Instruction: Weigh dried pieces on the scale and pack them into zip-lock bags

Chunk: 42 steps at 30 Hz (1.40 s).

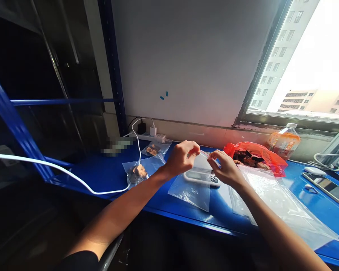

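Note:
My left hand [183,157] pinches one top corner of a clear plastic zip bag [192,190]. At the other end of the bag's top edge, my right hand [223,167] grips it between thumb and fingers. The bag hangs down between both hands, flat, with nothing visible inside. Through it shows a white handheld device [202,177] with a screen and dark buttons, lying on the blue table. To the right, a red plastic bag [274,160] stands open, with dark brown dried pieces [250,158] in it. A stack of clear bags [282,203] lies beside my right forearm.
Two clear bags with brown pieces, a near one [138,172] and a far one [152,149], lie left on the blue table [101,177]. A white cable [81,182] crosses there. At right are an orange-labelled bottle [285,141], a phone [329,190] and a white earbud case [315,171].

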Each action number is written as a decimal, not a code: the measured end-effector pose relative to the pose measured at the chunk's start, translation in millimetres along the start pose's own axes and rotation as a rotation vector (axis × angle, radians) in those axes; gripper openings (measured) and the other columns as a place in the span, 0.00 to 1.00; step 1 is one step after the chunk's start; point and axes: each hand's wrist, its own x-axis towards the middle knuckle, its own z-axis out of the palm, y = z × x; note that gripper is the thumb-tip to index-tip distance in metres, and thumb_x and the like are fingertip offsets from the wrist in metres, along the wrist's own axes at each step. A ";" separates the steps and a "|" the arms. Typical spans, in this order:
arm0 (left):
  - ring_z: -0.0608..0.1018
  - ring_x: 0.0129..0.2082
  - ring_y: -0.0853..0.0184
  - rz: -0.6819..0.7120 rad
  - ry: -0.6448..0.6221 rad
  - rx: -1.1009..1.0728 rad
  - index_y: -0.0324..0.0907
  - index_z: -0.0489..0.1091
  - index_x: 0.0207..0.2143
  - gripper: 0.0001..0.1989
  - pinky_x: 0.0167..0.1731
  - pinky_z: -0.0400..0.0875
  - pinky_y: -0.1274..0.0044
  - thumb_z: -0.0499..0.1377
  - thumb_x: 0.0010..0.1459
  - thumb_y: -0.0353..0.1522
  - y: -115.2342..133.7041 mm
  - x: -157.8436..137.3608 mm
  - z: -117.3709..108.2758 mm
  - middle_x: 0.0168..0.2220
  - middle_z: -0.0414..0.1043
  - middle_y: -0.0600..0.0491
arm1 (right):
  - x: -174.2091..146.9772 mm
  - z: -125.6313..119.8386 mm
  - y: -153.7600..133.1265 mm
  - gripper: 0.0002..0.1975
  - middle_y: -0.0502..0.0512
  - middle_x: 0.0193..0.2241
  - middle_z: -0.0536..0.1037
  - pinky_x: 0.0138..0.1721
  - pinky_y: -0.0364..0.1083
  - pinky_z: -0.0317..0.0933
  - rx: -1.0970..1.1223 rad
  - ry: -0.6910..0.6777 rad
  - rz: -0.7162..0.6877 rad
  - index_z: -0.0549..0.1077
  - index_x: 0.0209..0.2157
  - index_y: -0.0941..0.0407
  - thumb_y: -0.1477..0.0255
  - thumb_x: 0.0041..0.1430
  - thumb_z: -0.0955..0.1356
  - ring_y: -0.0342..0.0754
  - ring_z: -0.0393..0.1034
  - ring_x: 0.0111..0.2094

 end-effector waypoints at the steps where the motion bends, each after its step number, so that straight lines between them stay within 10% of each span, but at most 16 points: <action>1: 0.72 0.30 0.69 -0.016 0.022 -0.004 0.41 0.67 0.28 0.05 0.34 0.66 0.76 0.53 0.56 0.26 0.4 1.2 -3.5 0.29 0.72 0.54 | 0.5 -0.5 2.0 0.07 0.57 0.31 0.75 0.37 0.49 0.61 -0.017 -0.005 0.004 0.66 0.30 0.54 0.67 0.59 0.62 0.51 0.68 0.35; 11: 0.72 0.29 0.70 -0.155 0.086 -0.070 0.40 0.69 0.28 0.07 0.31 0.66 0.77 0.56 0.57 0.34 -10.0 9.4 -21.5 0.28 0.72 0.55 | -0.5 -3.0 5.0 0.05 0.57 0.31 0.75 0.36 0.49 0.59 -0.136 -0.040 -0.038 0.66 0.30 0.54 0.70 0.58 0.61 0.51 0.67 0.34; 16: 0.71 0.25 0.71 -0.293 -0.073 -0.155 0.39 0.69 0.29 0.09 0.27 0.65 0.78 0.54 0.56 0.35 -23.9 9.7 -18.7 0.26 0.71 0.55 | -6.9 -3.2 5.4 0.04 0.56 0.28 0.74 0.34 0.49 0.58 -0.167 -0.059 -0.034 0.66 0.28 0.54 0.72 0.56 0.62 0.51 0.66 0.32; 23: 0.73 0.28 0.70 -0.192 -0.120 -0.070 0.38 0.71 0.32 0.09 0.31 0.67 0.77 0.54 0.56 0.34 -26.9 4.0 -8.9 0.29 0.74 0.52 | -8.7 -2.3 3.0 0.05 0.57 0.28 0.75 0.32 0.48 0.58 -0.155 -0.021 0.053 0.67 0.28 0.54 0.72 0.55 0.61 0.50 0.67 0.31; 37: 0.73 0.29 0.69 -0.230 0.021 -0.140 0.39 0.71 0.29 0.08 0.30 0.66 0.76 0.56 0.55 0.34 -26.5 15.9 -33.1 0.27 0.74 0.53 | -5.7 -10.4 -1.2 0.03 0.57 0.30 0.75 0.35 0.49 0.60 -0.107 -0.014 0.023 0.67 0.28 0.54 0.72 0.54 0.62 0.51 0.68 0.33; 42: 0.71 0.26 0.73 -0.291 0.338 -0.401 0.39 0.69 0.28 0.04 0.31 0.66 0.78 0.59 0.50 0.32 -48.3 19.4 -54.7 0.26 0.69 0.56 | -8.3 -26.8 4.4 0.06 0.55 0.25 0.73 0.30 0.47 0.59 0.070 0.092 0.160 0.67 0.25 0.55 0.69 0.53 0.63 0.48 0.67 0.28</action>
